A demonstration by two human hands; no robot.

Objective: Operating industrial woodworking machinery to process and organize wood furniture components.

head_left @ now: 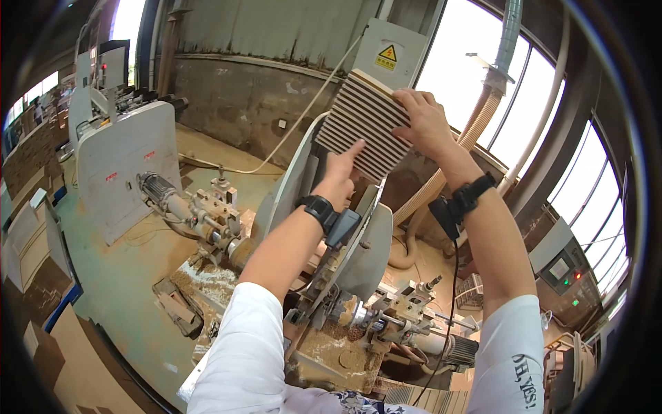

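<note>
A stack of thin boards (362, 124), their pale edges showing as stripes between dark lines, is held up tilted in front of me. My right hand (429, 125) grips its upper right side, fingers bent over the top corner and thumb on the striped face. At the lower left, my left hand (338, 181) is closed against the stack with a finger lying along the stripes; the far side of that grip is hidden. Below and behind the stack stands the upright grey guard plate (286, 183) of a machine.
Motor-driven machine parts (358, 314) covered in sawdust lie below my arms. Another machine with a white panel (127, 165) stands at left. Ribbed hose (420, 193) hangs at right, near a control box (562, 269). Cardboard pieces (76, 359) lie lower left; a cable (455, 297) hangs from my right wrist.
</note>
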